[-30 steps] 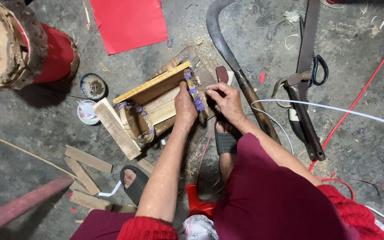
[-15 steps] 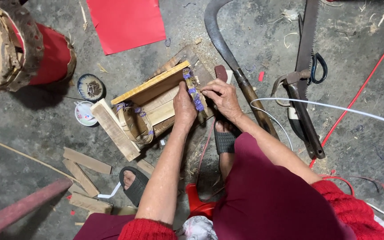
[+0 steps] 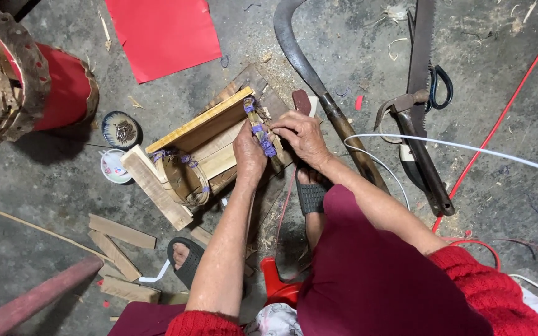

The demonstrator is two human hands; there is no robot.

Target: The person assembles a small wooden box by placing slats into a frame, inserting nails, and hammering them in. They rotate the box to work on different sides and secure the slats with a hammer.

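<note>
Both hands meet at the right end of the small wooden frame point(image 3: 203, 146) on the floor: the left hand point(image 3: 248, 155) is closed over the frame's end bundle of strips bound with purple cord point(image 3: 260, 132), while the right hand point(image 3: 300, 134) pinches that cord from the right with fingertips together. The bundle's long axis runs from far to near between them, the frame stretching away to the left. Farther right lie a curved sickle point(image 3: 319, 93) and a saw point(image 3: 420, 56); far left stands a red drum point(image 3: 26, 81).

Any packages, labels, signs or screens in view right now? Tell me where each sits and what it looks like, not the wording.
No screens, signs or printed packages show.
Small round lid: on the floor left of the wooden frame, white with pink markings, too small to make out.
Small round dish: just above it, dark rim, holding nails.
Red sheet: top, flat, plain.
</note>
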